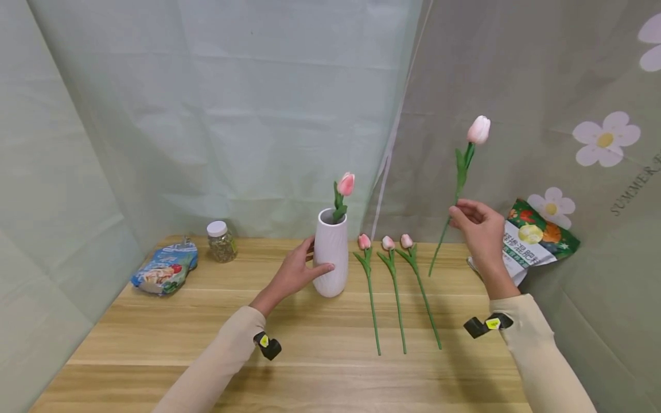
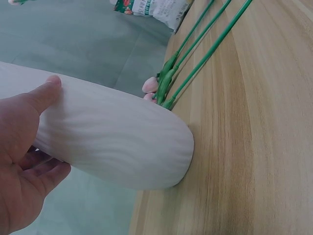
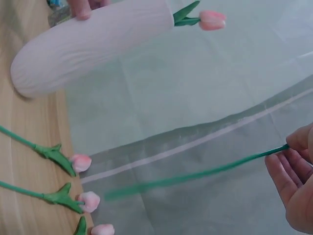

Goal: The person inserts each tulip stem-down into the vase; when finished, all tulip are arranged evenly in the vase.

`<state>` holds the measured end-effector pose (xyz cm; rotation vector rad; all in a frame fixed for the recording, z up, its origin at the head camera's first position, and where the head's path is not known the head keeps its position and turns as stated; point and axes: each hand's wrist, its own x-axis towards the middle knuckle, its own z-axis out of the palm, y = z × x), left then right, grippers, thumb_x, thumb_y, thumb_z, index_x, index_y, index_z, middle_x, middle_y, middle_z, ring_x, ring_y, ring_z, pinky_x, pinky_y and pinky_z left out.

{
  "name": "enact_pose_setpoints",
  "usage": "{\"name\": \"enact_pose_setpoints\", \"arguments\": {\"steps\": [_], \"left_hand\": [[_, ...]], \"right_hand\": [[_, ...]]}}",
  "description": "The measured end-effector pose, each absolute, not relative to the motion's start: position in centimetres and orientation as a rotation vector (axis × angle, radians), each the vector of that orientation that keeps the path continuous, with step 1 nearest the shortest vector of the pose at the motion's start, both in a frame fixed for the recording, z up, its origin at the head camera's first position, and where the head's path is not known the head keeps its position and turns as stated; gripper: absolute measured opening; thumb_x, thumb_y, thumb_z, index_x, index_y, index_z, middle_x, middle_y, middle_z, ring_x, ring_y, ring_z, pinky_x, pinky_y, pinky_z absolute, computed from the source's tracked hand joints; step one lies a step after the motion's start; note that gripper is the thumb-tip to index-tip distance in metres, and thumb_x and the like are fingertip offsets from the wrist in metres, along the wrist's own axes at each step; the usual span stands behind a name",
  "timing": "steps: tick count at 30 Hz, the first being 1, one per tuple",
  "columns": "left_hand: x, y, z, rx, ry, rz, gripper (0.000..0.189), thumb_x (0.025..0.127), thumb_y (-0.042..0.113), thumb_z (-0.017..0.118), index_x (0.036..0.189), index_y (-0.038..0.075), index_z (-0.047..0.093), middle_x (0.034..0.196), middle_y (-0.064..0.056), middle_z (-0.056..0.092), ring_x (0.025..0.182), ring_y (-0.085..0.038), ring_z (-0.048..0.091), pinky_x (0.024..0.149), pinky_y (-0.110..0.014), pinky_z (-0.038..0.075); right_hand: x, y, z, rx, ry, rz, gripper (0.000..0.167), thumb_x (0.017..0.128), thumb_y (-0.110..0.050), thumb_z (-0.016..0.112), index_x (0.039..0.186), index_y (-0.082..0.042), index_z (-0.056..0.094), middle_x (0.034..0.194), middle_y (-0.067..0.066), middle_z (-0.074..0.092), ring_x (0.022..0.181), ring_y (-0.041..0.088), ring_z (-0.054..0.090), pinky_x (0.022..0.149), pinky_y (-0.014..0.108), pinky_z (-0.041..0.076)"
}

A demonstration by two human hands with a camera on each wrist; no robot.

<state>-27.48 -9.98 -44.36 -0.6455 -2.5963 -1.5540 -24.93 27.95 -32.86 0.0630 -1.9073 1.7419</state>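
Note:
A white ribbed vase [image 1: 331, 258] stands upright on the wooden table, with one pink tulip [image 1: 345, 184] inside it. My left hand [image 1: 296, 268] grips the vase from the left, thumb across the front and fingers behind; the left wrist view shows this hand [image 2: 29, 161] around its side. Up on the right, my right hand [image 1: 480, 226] pinches the green stem of a pale pink tulip [image 1: 478, 130], bloom upward and stem end above the table. In the right wrist view that stem [image 3: 195, 175] slants from the fingertips. The vase hides the lower stem of its tulip.
Three tulips lie side by side right of the vase: a left one [image 1: 369, 287], a middle one [image 1: 395, 287] and a right one [image 1: 420, 281]. A white-lidded jar [image 1: 222, 244] and a blue bag [image 1: 166, 268] are at left. A green-and-white bag [image 1: 537, 238] leans behind my right hand.

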Motion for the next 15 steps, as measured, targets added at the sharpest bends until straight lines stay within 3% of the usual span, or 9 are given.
{"name": "enact_pose_setpoints", "arguments": {"steps": [5, 12, 15], "left_hand": [[-27.5, -10.0, -44.4, -0.642, -2.593, -1.552, 0.089, 0.088, 0.039, 0.081, 0.157, 0.007, 0.034, 0.151, -0.017, 0.050, 0.137, -0.033, 0.051, 0.111, -0.049, 0.048], [-27.4, -10.0, -44.4, -0.653, -2.592, -1.551, 0.089, 0.088, 0.039, 0.081, 0.156, 0.007, 0.035, 0.151, -0.017, 0.050, 0.137, -0.033, 0.051, 0.111, -0.050, 0.048], [-27.4, -10.0, -44.3, -0.649, -2.595, -1.551, 0.089, 0.088, 0.039, 0.081, 0.156, 0.007, 0.035, 0.151, -0.017, 0.050, 0.137, -0.033, 0.051, 0.111, -0.050, 0.048]], "right_hand": [[-25.1, 27.0, -32.3, 0.163, -1.808, 1.843, 0.021, 0.090, -0.009, 0.079, 0.107, 0.001, 0.071, 0.093, 0.004, 0.072, 0.081, 0.011, 0.070, 0.073, 0.021, 0.062], [-25.5, 25.7, -31.5, 0.204, -1.763, 1.835, 0.015, 0.089, -0.006, 0.079, 0.101, 0.000, 0.072, 0.088, 0.003, 0.072, 0.077, 0.011, 0.072, 0.073, 0.023, 0.063], [-25.6, 25.1, -31.1, 0.229, -1.728, 1.856, 0.020, 0.089, -0.006, 0.079, 0.102, 0.006, 0.069, 0.088, 0.004, 0.073, 0.076, 0.013, 0.072, 0.073, 0.025, 0.063]]}}
